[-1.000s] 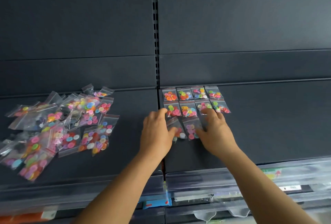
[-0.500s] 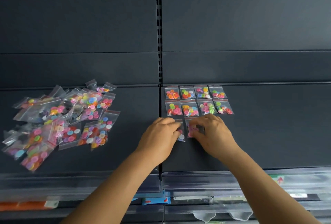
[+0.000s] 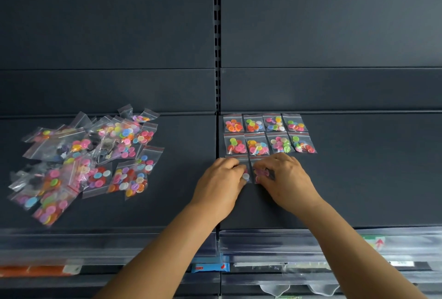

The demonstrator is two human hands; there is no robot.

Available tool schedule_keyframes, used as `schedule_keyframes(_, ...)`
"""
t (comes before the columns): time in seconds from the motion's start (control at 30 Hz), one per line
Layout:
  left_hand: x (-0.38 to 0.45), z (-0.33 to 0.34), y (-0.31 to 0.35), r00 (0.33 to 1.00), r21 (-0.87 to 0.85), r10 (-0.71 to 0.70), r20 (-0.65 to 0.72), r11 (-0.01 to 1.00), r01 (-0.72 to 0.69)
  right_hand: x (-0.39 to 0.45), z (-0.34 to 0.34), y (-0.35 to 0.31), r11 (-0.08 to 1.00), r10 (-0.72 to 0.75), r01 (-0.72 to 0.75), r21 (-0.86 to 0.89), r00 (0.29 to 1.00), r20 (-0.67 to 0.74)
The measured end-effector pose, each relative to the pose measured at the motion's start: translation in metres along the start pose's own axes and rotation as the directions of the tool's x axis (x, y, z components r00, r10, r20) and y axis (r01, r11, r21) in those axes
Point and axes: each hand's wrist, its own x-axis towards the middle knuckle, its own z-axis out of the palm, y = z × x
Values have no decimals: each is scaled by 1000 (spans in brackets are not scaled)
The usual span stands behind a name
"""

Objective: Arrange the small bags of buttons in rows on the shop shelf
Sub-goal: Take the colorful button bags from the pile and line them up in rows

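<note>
Hands meet at third row, behind shelf [image 3: 358, 191] front edge; left hand [image 3: 221, 185] pinches first bag [image 3: 245, 176]; right hand [image 3: 287, 179] pinches second bag [image 3: 259, 174]. Bags lie touching, long axes toward shelf back, directly under second row [image 3: 269, 145]; loose pile [image 3: 88, 155] nearer left hand.

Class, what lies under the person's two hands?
Two small bags of buttons: one under the left hand, one under the right hand. Fingers cover most of each; contents mostly hidden.

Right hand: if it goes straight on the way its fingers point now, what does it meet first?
The right hand points left toward the left hand. It would probably first meet the left hand's fingertips, just beyond the small bag it pinches.
</note>
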Motion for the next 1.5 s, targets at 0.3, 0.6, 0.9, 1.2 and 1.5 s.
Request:
schedule_keyframes(0.3, -10, -13, -2, 1000, 54, 11, -27, 998, -10, 0, -1, -15, 997, -45, 44, -57, 999, -16)
schedule_keyframes(0.6, -48, -59, -46, 984, 133, -133, -117, 980, 149, 13, 13, -80, 966, -256, 256, -38, 967, 17)
schedule_keyframes(0.9, -91, -91, -112, 928, 157, -338, -159, 919, 361, 32, 56, -149, 931, -365, 364, 27, 927, 83)
schedule_keyframes(1.2, -105, -83, -148, 924, 115, -365, -117, 919, 377, 44, 96, -185, 970, -239, 243, 10, 945, 223)
schedule_keyframes(1.5, -99, -82, -155, 897, -9, -416, -147, 908, 420, 48, 99, -198, 997, -36, 20, 74, 974, 224)
